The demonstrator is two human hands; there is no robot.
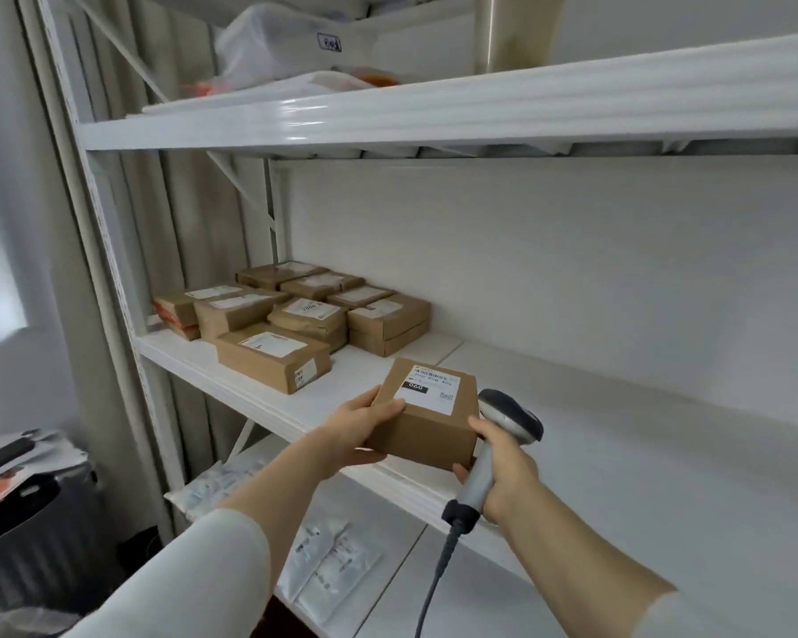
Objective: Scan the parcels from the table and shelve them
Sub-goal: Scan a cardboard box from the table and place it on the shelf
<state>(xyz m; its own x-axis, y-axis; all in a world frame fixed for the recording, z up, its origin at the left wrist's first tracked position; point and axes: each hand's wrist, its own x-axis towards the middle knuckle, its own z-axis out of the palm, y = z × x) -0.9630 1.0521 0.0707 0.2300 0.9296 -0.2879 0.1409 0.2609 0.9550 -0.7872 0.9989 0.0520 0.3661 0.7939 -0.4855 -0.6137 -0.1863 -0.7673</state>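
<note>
Brown cardboard parcel (427,421), small box, white label (429,391) face up with "060" in a black block. It sits at the front edge of the middle shelf (618,453), right of that shelf's centre seam. Can't tell if the base is resting on the board or just above it.

Left hand (365,425): grips the parcel's left end, thumb on the top edge, fingers under. It looks like the carrying hand, steering the box in.

Right hand (498,472): wrapped around the handle of the scanner (503,435), head up and pointing away over the shelf, not at the label. Fingertips of the same hand touch the parcel's right side, likely to steady it without putting the scanner down. The cable (434,587) hangs from the handle below the shelf's front edge.

Shelved parcels (296,315): a cluster of brown boxes at the left end of the middle shelf, some stacked two high, labels mostly up, probably so they stay readable. The held parcel is apart from them, to their right, where the board is bare.

Judgement: placing step. The scan is probably done, since the scanner is aimed off the label. The next move needs the box slid further onto the shelf, and both hands then released. Risk: the box is near the front lip and could tip off if let go now.

Above the middle shelf is an upper shelf (434,117) with a plastic bag (268,43). Below it, flat clear packets (323,559).
</note>
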